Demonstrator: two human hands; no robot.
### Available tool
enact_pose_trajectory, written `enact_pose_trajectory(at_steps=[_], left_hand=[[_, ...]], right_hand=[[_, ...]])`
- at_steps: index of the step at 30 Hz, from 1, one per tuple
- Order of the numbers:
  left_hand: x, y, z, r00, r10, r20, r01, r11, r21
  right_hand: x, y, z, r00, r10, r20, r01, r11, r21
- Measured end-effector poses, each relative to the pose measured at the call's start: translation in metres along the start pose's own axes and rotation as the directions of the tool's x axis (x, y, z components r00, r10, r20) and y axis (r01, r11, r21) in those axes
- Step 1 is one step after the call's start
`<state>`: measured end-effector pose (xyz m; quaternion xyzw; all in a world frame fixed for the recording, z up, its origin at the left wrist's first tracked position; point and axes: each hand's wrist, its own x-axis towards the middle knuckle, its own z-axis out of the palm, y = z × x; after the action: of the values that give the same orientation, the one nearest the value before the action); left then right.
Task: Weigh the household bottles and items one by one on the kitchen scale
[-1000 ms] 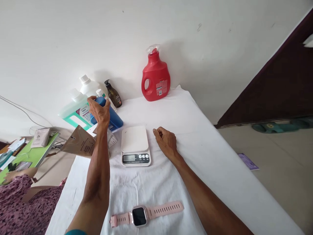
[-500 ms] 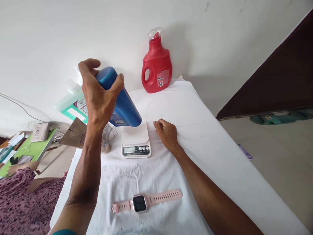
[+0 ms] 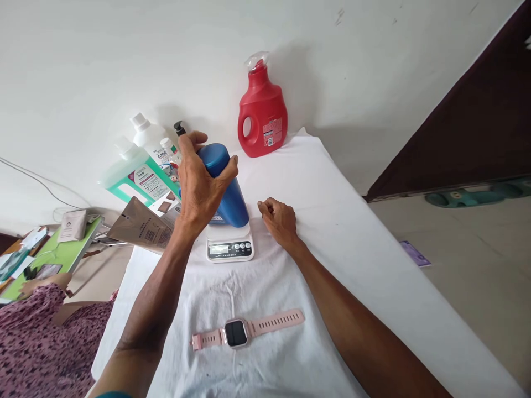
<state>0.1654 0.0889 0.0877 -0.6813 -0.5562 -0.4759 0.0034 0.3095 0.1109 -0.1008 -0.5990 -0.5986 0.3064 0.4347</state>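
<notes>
Your left hand [image 3: 203,185] is closed around the top of the bottle [image 3: 234,205], which is plain deep blue with a soft sheen, a rounded top and small pale print low on its left side. Its base meets the back of the scale [image 3: 230,250], at twelve o'clock from the display. Your right hand [image 3: 280,222] rests on the table [image 3: 332,221], curled into a loose fist, at two o'clock from the scale; the red jug [image 3: 263,119] stands at one o'clock from the bottle.

smooth blue plastic bottle [image 3: 233,202], white plastic scale [image 3: 230,251], wrinkled matt cloth [image 3: 265,287].
</notes>
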Motion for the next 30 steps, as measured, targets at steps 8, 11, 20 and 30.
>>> enact_pose_trajectory(at_steps=[8, 11, 20, 30], left_hand=[[-0.001, -0.032, 0.013, 0.974, 0.226, 0.011, -0.226, 0.974, -0.009], [-0.002, -0.036, 0.014, 0.966, 0.257, 0.032, -0.258, 0.966, 0.018], [-0.013, -0.035, -0.001, 0.953, 0.299, 0.051, -0.302, 0.952, 0.044], [-0.127, -0.067, -0.051, 0.872, 0.487, -0.053, -0.478, 0.87, 0.12]], right_hand=[[-0.001, 0.002, -0.001, 1.0, 0.004, 0.008, -0.004, 1.0, 0.006], [-0.001, 0.002, -0.001, 1.0, 0.01, 0.01, -0.01, 1.0, -0.001], [-0.003, 0.004, -0.002, 0.999, -0.03, 0.017, 0.03, 1.0, 0.002], [-0.004, 0.001, -0.003, 1.0, -0.006, 0.022, 0.006, 1.0, 0.005]])
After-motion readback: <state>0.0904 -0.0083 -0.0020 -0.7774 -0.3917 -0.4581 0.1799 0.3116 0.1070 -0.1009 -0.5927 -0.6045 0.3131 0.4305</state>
